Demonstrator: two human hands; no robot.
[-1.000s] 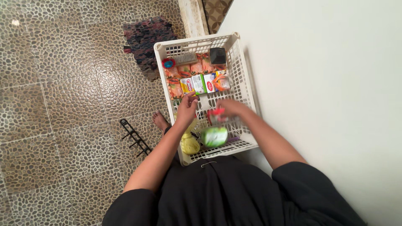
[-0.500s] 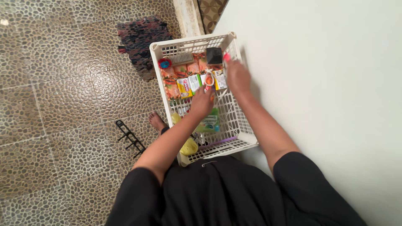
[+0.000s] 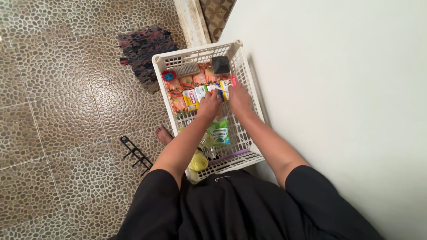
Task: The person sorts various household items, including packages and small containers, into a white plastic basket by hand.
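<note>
White crate (image 3: 247,87), far half: left hand (image 3: 209,105) and right hand (image 3: 239,98), fingers curled on small packets (image 3: 195,95), grip apparently closed; green packet (image 3: 217,132) nearer.

The basket (image 3: 249,89) is white lattice plastic with a dull sheen, and the packets (image 3: 195,95) in it look like glossy printed foil and card. The floor (image 3: 66,111) is polished pebble tile; the rug (image 3: 144,46) is rough woven cloth, the wall (image 3: 338,89) smooth and matt.

Basket (image 3: 247,80) walls and packed packets (image 3: 189,82) crowd the hands (image 3: 224,101).
</note>
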